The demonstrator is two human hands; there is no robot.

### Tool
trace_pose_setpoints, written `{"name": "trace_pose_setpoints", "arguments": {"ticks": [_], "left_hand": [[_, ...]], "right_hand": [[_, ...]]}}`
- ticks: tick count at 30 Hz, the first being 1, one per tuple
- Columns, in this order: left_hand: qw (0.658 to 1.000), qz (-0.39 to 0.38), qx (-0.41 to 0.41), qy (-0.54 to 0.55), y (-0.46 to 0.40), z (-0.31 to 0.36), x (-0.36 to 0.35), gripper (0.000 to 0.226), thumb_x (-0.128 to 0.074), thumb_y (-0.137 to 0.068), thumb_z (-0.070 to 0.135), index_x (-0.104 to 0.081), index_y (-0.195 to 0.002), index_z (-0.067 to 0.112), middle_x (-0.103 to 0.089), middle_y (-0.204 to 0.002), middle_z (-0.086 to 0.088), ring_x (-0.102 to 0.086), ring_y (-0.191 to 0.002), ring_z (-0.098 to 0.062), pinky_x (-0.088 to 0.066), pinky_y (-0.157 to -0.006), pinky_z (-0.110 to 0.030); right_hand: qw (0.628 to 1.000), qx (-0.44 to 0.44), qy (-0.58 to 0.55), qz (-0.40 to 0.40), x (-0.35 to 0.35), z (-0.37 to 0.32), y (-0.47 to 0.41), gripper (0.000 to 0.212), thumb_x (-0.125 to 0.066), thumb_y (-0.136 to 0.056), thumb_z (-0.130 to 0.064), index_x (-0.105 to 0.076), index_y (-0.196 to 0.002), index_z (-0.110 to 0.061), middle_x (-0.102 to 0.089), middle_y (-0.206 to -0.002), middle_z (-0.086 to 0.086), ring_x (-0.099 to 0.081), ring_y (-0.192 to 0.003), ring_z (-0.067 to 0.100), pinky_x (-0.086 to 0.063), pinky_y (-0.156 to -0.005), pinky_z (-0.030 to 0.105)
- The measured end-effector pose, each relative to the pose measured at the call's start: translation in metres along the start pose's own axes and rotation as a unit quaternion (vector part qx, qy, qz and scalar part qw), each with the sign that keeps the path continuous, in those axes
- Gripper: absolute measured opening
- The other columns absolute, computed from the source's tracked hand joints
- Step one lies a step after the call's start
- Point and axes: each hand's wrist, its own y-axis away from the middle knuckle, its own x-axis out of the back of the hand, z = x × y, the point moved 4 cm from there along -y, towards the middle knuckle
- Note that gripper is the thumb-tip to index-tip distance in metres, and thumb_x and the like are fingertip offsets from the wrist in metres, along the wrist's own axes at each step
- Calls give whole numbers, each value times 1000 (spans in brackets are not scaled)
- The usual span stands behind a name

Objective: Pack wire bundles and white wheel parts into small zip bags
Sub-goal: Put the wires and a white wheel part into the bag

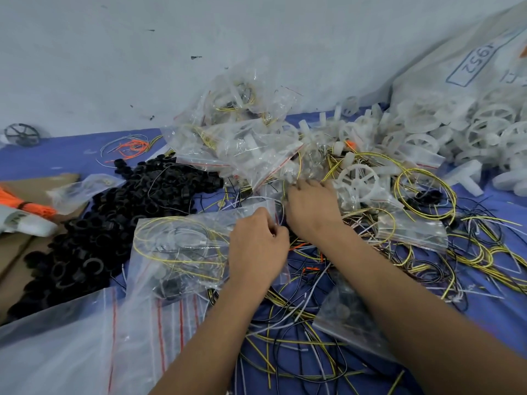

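My left hand (pixel 258 246) pinches the open edge of a small zip bag (pixel 182 252) that holds a yellow wire loop and dark parts. My right hand (pixel 310 208) sits just beyond it, fingers curled down into the tangle of wires and clear bags; what they hold is hidden. A white spoked wheel (pixel 356 181) lies right of that hand. Loose yellow, black and white wires (pixel 313 323) cover the blue cloth in front of me.
Filled zip bags (pixel 242 143) are heaped at the back centre. White wheels (pixel 470 132) spill from a large sack at the right. A pile of black rings (pixel 114 218) lies left, empty zip bags (pixel 85 337) at the near left, orange ties (pixel 25 206) far left.
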Motion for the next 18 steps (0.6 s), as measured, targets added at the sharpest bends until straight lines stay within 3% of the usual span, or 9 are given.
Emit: {"name": "trace_pose_setpoints", "arguments": {"ticks": [3, 6, 9, 12, 15, 18], "left_hand": [[1000, -5, -3, -5, -1, 1, 0, 18, -61, -87, 24, -52, -72, 20, -59, -68, 0, -56, -65, -20, -41, -54, -36], [1000, -7, -1, -16, -1, 1, 0, 15, -60, -87, 25, -55, -75, 17, -61, -70, -3, -58, -67, -22, -47, -57, -39], [1000, -4, 5, -4, -1, 0, 0, 18, -60, -88, 24, -53, -72, 19, -60, -66, -1, -57, -63, -19, -42, -52, -34], [1000, 0, 5, 20, 0, 0, 0, 20, -59, -87, 23, -50, -70, 21, -58, -62, 3, -55, -60, -13, -34, -50, -30], [999, 6, 0, 40, 1, 1, 2, 21, -59, -88, 23, -50, -70, 22, -56, -61, 5, -53, -59, -11, -33, -50, -29], [999, 7, -4, 45, 1, 1, 1, 21, -59, -88, 23, -50, -70, 21, -56, -61, 5, -52, -59, -11, -32, -50, -29]], "right_hand": [[998, 22, -60, -27, 13, -5, -5, 20, -50, -97, -23, -66, -101, -12, -72, -98, 14, -68, -94, 34, -43, -69, 34], [988, -6, -156, -9, 32, 5, -19, 25, -48, -98, -19, -68, -89, -8, -69, -86, 15, -67, -82, 35, -52, -69, 35], [978, -70, -162, 114, 53, 28, -33, 19, -52, -96, -17, -69, -93, -9, -69, -83, 12, -64, -84, 33, -55, -69, 37], [975, -126, -102, 151, 60, 55, -54, 17, -54, -96, -14, -67, -108, -12, -69, -95, 11, -54, -116, 33, -49, -77, 36], [991, -103, -63, 64, 50, 70, -78, 32, -54, -94, -14, -58, -126, -10, -62, -121, 17, -47, -123, 36, -39, -103, 41], [994, -79, -57, -46, 33, 77, -91, 56, -53, -93, -16, -42, -147, -22, -38, -148, 22, -24, -142, 42, -32, -110, 56]]}}
